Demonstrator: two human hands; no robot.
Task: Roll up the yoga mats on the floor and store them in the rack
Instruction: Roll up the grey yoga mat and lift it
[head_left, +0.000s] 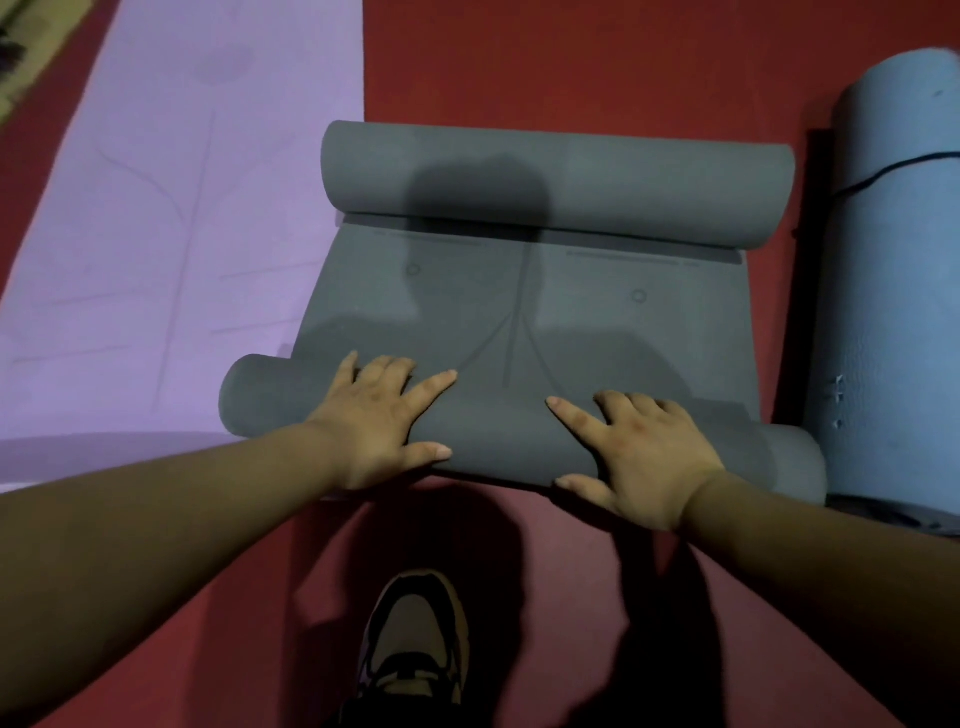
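Observation:
A grey yoga mat (524, 306) lies on the red floor in front of me, rolled at both ends: a thick roll at the far end and a thinner roll at the near end. My left hand (379, 415) presses on top of the near roll left of centre, fingers spread. My right hand (639, 452) presses on the same roll right of centre, fingers spread too. A flat purple mat (171, 223) lies on the left. A rolled blue mat (893, 291), bound with a dark band, lies on the right.
Red floor (571, 62) surrounds the mats. My shoe (415, 639) stands on the floor just below the near roll, between my arms. The purple mat's near edge passes under the grey roll's left end. No rack is in view.

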